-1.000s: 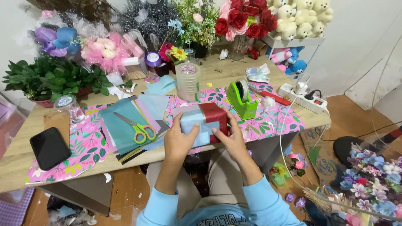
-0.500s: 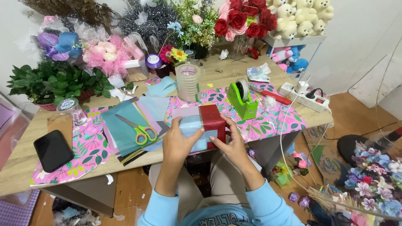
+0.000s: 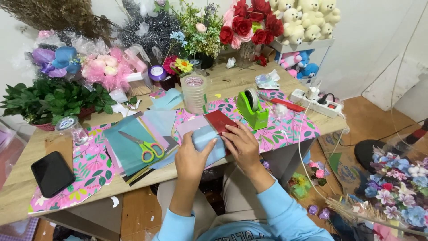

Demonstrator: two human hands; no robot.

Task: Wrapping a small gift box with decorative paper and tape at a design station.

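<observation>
Holding a small box (image 3: 209,140) between 2 hands, the person sits at the wooden table (image 3: 18,187). The box has light blue paper around it and a red part on top, and it rests at the table's near edge. The left hand (image 3: 191,157) cups the box's left end, its fingers (image 3: 206,149) curled around the blue paper and its thumb on the side. The right hand (image 3: 243,143) lies flat on top, with its fingers (image 3: 232,132) close together and pressing on the red part.

Just left of the left fingers lie green-handled scissors (image 3: 143,146) on a pile of coloured paper sheets (image 3: 129,151). Just past the right fingertips stands a green tape holder (image 3: 252,110). A clear stack of plastic cups (image 3: 195,93) stands behind the box. Far left of both hands, a black phone (image 3: 52,173) lies on pink flowery paper (image 3: 89,165).
</observation>
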